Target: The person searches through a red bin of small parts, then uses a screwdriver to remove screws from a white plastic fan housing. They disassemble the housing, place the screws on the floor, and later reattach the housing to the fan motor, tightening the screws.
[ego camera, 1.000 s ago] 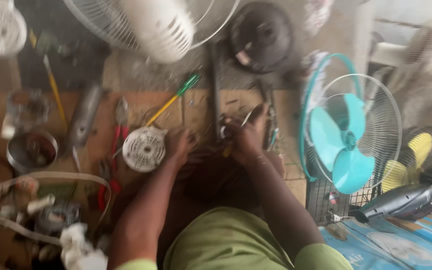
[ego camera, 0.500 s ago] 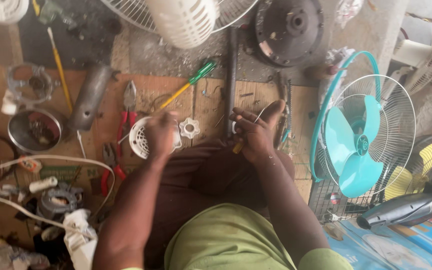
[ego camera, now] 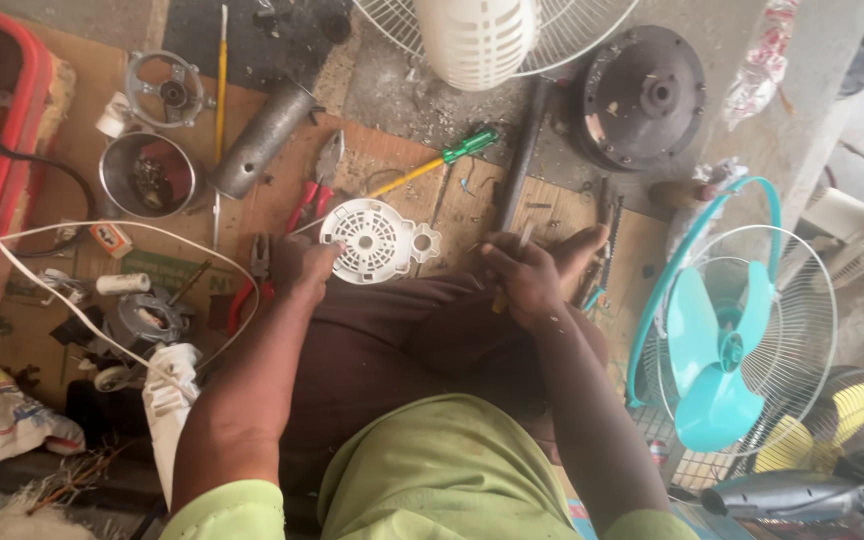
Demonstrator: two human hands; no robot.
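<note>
The person sits over a worn brown wooden board (ego camera: 372,160) laid on the floor, and the left hand (ego camera: 302,265) pinches the round white perforated plastic fan cover (ego camera: 372,238) by its rim at about eight o'clock, fingers closed on the edge so the disc lies flat and face-up over the knees, at about twelve o'clock from the lap. The right hand (ego camera: 522,275) is curled in a closed grip around a thin tool with a yellowish handle (ego camera: 500,298), its shaft pointing up toward twelve o'clock; what kind of tip it has cannot be told. The two hands sit near each other, the tool just to the three o'clock side of the cover, likely so it can be brought to the cover. Beyond the cover, at one o'clock, lies a green-handled screwdriver with a yellow shaft (ego camera: 442,162), and at ten o'clock red-handled pliers (ego camera: 310,205) and a grey metal tube (ego camera: 264,140). A teal-bladed fan in a wire cage (ego camera: 722,350) lies at three o'clock.
</note>
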